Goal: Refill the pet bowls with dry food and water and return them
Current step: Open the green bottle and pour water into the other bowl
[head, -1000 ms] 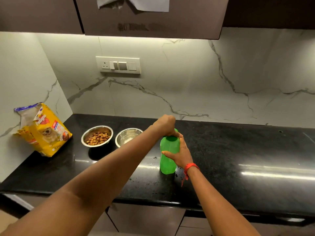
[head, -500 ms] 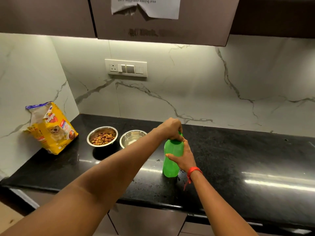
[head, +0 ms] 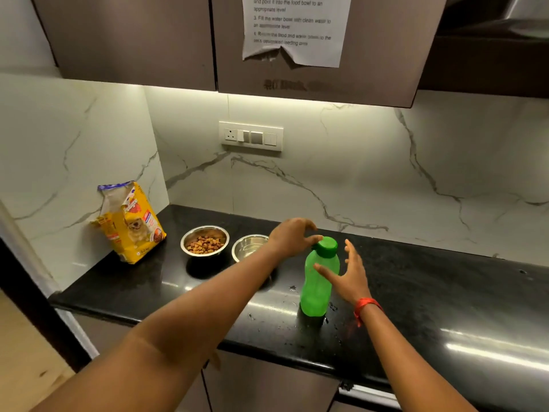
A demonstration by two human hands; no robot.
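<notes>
A green water bottle (head: 315, 289) stands upright on the black countertop (head: 430, 298), its green cap on. My left hand (head: 292, 235) hovers just left of the cap, fingers spread, a fingertip at the cap's edge. My right hand (head: 349, 275) is to the right of the bottle's body with fingers apart, holding nothing. To the left stand two steel bowls: the food bowl (head: 205, 241) holds brown kibble, and the water bowl (head: 248, 248) beside it is partly hidden by my left forearm. A yellow dog food bag (head: 129, 223) leans against the left wall.
A switch panel (head: 251, 136) is on the marble backsplash. Brown cabinets hang overhead, one with a paper instruction sheet (head: 292, 28) taped on. Water drops dot the counter around the bottle. The counter's front edge runs just below the bottle.
Both hands have released the bottle: the left lifted off the cap, the right opened away from the body. The view has tilted up, showing more of the cabinets.
</notes>
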